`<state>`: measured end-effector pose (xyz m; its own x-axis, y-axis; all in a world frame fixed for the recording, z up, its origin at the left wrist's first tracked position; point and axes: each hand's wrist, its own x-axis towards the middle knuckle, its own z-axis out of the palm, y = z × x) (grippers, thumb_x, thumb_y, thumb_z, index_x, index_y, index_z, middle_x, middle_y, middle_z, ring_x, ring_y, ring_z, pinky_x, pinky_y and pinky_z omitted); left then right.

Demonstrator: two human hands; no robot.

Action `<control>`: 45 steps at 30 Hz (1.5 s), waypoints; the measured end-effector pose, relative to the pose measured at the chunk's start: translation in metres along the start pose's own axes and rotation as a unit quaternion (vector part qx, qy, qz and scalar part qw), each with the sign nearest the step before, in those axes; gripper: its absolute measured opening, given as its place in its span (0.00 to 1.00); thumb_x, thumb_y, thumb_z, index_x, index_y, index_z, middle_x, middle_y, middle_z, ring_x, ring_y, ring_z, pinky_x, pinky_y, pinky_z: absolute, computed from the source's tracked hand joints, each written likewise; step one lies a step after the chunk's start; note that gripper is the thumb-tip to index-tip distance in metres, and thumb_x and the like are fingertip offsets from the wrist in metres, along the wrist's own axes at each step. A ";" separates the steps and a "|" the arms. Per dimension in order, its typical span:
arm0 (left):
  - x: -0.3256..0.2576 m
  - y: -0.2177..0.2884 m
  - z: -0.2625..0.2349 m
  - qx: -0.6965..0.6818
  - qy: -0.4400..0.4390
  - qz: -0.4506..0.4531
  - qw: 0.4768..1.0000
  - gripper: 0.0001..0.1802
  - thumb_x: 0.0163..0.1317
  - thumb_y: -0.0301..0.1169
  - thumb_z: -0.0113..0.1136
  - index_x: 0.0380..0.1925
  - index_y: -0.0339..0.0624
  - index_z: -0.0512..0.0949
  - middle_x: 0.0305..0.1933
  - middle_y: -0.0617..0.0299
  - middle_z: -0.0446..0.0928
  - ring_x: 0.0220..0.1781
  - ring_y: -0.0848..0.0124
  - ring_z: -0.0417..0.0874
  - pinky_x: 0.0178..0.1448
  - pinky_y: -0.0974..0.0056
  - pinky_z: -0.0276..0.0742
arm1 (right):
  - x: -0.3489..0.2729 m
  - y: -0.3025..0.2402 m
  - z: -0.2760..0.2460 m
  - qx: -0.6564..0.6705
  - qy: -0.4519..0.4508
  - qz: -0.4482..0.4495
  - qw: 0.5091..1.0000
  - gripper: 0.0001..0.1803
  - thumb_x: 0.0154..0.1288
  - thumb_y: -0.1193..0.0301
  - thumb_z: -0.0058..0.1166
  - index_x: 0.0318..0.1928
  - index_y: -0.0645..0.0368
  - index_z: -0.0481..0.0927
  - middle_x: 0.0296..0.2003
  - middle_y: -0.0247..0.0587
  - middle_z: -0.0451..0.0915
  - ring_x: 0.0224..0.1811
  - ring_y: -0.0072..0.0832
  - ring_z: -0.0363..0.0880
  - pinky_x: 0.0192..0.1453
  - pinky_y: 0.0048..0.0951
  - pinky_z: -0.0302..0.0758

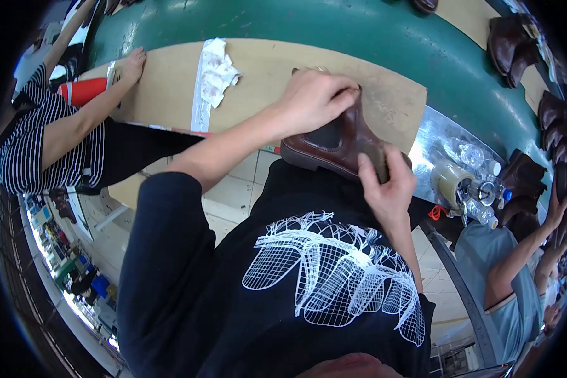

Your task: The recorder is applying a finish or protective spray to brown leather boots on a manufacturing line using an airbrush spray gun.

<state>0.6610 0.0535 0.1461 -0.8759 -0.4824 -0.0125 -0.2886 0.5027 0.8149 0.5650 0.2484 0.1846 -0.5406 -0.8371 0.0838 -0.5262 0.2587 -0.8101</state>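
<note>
A dark brown leather ankle boot (354, 130) with a dark elastic side panel lies tilted at the near edge of the tan board (264, 69). My left hand (316, 99) is closed at the top of the boot's shaft, thumb and fingers pinched near its rim. Lower on the right, my right hand (390, 184) grips the boot's front part. A dull brown patch shows between that thumb and forefinger; whether it is the boot's own surface or a separate piece I cannot tell. The left fingertips are partly hidden.
Crumpled white paper (218, 72) lies on the board at left. On a metal sheet to the right stand clear bottles (469, 154) and a tape roll (450, 183). More brown boots (510, 47) line the right. A person in stripes (63, 142) and another in light blue (494, 271) flank me.
</note>
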 end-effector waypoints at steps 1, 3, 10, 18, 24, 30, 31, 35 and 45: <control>-0.004 0.003 -0.005 0.033 0.085 0.059 0.994 0.13 0.62 0.35 0.58 0.41 0.39 0.83 0.31 0.57 0.81 0.33 0.70 0.80 0.41 0.61 0.76 | 0.001 0.007 -0.003 0.032 0.009 0.025 0.999 0.09 0.60 0.75 0.62 0.40 0.64 0.78 0.31 0.47 0.80 0.33 0.33 0.81 0.38 0.31 0.76; -0.011 0.017 -0.006 0.056 0.164 0.140 0.975 0.14 0.64 0.32 0.61 0.47 0.37 0.81 0.38 0.60 0.83 0.40 0.77 0.81 0.43 0.65 0.77 | 0.003 0.021 -0.006 0.208 0.037 0.103 0.972 0.09 0.63 0.76 0.59 0.43 0.65 0.78 0.36 0.42 0.81 0.38 0.25 0.79 0.40 0.28 0.76; -0.067 0.029 0.052 -0.411 -0.016 -0.113 0.904 0.15 0.65 0.29 0.64 0.49 0.35 0.79 0.37 0.67 0.82 0.38 0.81 0.80 0.41 0.73 0.77 | 0.000 0.018 -0.007 0.139 -0.068 -0.021 0.988 0.29 0.62 0.78 0.53 0.65 0.61 0.68 0.43 0.53 0.79 0.42 0.45 0.79 0.51 0.36 0.75; -0.097 -0.129 -0.058 -0.252 0.428 -0.203 0.844 0.13 0.62 0.35 0.67 0.41 0.39 0.83 0.35 0.64 0.83 0.30 0.79 0.81 0.30 0.75 0.73 | -0.117 0.118 -0.086 0.055 0.322 0.132 0.936 0.12 0.72 0.79 0.47 0.54 0.65 0.76 0.45 0.37 0.79 0.44 0.19 0.76 0.49 0.20 0.73; -0.148 -0.223 -0.111 -0.144 0.498 -0.250 0.818 0.21 0.58 0.33 0.72 0.48 0.38 0.77 0.31 0.62 0.82 0.24 0.79 0.79 0.24 0.75 0.69 | -0.168 0.195 -0.083 -0.054 0.456 0.230 0.858 0.28 0.67 0.74 0.56 0.66 0.60 0.64 0.59 0.45 0.70 0.58 0.31 0.71 0.54 0.30 0.72; -0.146 -0.237 -0.112 -0.174 0.475 -0.234 0.830 0.24 0.59 0.33 0.70 0.55 0.42 0.77 0.33 0.66 0.80 0.26 0.81 0.76 0.26 0.76 0.66 | -0.155 0.265 -0.099 0.045 0.450 0.188 0.872 0.27 0.65 0.73 0.59 0.62 0.65 0.68 0.57 0.48 0.73 0.60 0.34 0.72 0.60 0.36 0.72; -0.143 -0.241 -0.116 -0.172 0.451 -0.252 0.839 0.23 0.60 0.33 0.70 0.54 0.40 0.78 0.33 0.65 0.81 0.28 0.79 0.78 0.28 0.74 0.70 | -0.157 0.275 -0.105 0.042 0.454 0.188 0.870 0.27 0.65 0.73 0.59 0.62 0.65 0.68 0.57 0.48 0.73 0.60 0.34 0.72 0.60 0.36 0.72; -0.180 -0.310 -0.128 -0.024 0.330 -0.288 0.899 0.27 0.59 0.36 0.70 0.56 0.37 0.78 0.36 0.62 0.82 0.33 0.71 0.82 0.34 0.67 0.77 | -0.143 0.289 -0.111 0.098 0.445 0.188 0.870 0.19 0.63 0.75 0.61 0.53 0.65 0.74 0.47 0.41 0.79 0.48 0.27 0.77 0.55 0.32 0.73; -0.134 -0.060 0.029 -0.324 0.024 -0.200 0.925 0.13 0.69 0.34 0.56 0.41 0.34 0.81 0.39 0.59 0.82 0.35 0.78 0.77 0.41 0.73 0.72 | -0.139 0.278 -0.115 0.030 0.459 0.219 0.861 0.11 0.58 0.76 0.66 0.41 0.63 0.83 0.35 0.36 0.84 0.36 0.20 0.78 0.43 0.25 0.75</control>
<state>0.7847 0.1088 0.0818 -0.7265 -0.5765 -0.3739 -0.2793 -0.2494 0.9272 0.4183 0.4925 0.0146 -0.9837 0.0749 0.1636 -0.1201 0.4040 -0.9068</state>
